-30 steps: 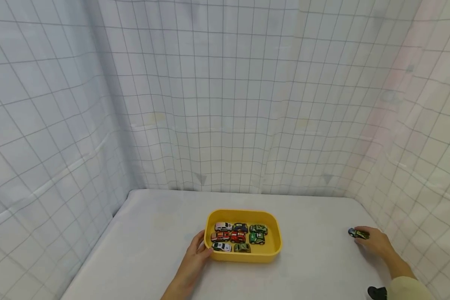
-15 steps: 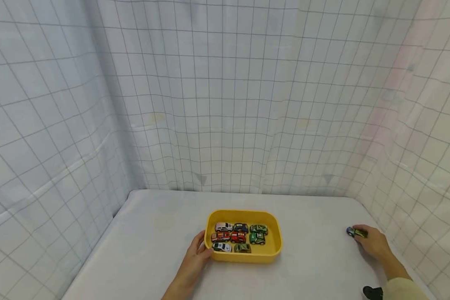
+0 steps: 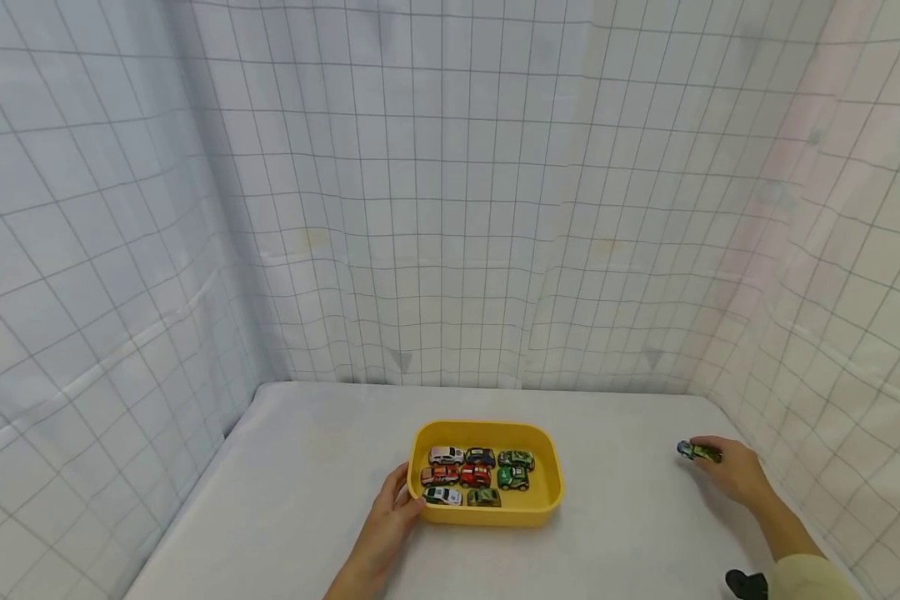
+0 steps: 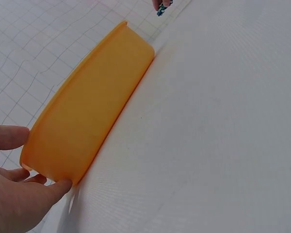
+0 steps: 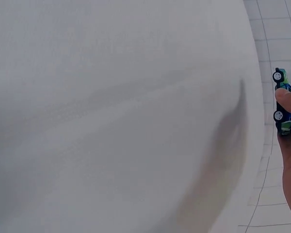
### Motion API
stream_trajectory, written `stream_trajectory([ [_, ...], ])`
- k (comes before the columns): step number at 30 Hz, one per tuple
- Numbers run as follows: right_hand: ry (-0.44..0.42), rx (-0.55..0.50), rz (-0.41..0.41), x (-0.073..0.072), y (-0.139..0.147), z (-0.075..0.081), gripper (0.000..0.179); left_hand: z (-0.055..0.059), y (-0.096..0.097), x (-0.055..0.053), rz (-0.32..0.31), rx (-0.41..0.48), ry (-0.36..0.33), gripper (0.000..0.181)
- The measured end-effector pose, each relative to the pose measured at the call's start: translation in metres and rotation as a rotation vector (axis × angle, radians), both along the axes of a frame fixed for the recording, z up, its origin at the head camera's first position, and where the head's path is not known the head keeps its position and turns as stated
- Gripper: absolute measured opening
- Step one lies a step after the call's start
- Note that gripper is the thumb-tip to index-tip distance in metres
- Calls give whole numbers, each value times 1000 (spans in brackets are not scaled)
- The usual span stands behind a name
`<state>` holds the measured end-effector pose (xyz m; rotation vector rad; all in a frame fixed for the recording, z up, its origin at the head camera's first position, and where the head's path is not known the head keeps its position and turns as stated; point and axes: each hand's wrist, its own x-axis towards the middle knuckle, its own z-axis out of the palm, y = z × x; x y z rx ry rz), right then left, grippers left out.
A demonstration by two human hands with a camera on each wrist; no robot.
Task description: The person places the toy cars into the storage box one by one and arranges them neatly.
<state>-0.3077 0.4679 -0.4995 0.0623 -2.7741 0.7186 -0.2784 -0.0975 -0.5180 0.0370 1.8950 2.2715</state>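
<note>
A yellow plastic tray (image 3: pixel 487 516) stands on the white table, with several toy cars (image 3: pixel 476 476) lying inside it in rough rows. My left hand (image 3: pixel 388 517) grips the tray's left end, thumb by the near corner and fingers round the side. In the left wrist view, fingers (image 4: pixel 12 138) touch the tray's outer wall (image 4: pixel 82 97). Far to the right, my right hand (image 3: pixel 735 473) pinches one small green and blue toy car (image 3: pixel 697 452) above the table. The right wrist view shows the thumb (image 5: pixel 290 100) across that toy car (image 5: pixel 282 116), wheels visible.
White cloth (image 3: pixel 607 533) covers the table. Grid-patterned white curtains (image 3: pixel 435 208) hang behind it and on both sides; the right one is close to my right arm. A black object (image 3: pixel 746 584) is by the right sleeve.
The right hand has lifted the toy car off the table and shifted it a little to the left. The left hand and the tray stay in place.
</note>
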Motion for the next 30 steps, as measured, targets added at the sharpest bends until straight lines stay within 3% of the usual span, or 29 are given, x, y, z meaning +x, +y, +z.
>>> stream_trajectory([
  [14,63,0,151,-13,-50,15,27,-3,-1,1,-4,-3,18,74],
  [30,93,-29,266,-20,-102,25,28,0,1,0,10,-21,8,73],
])
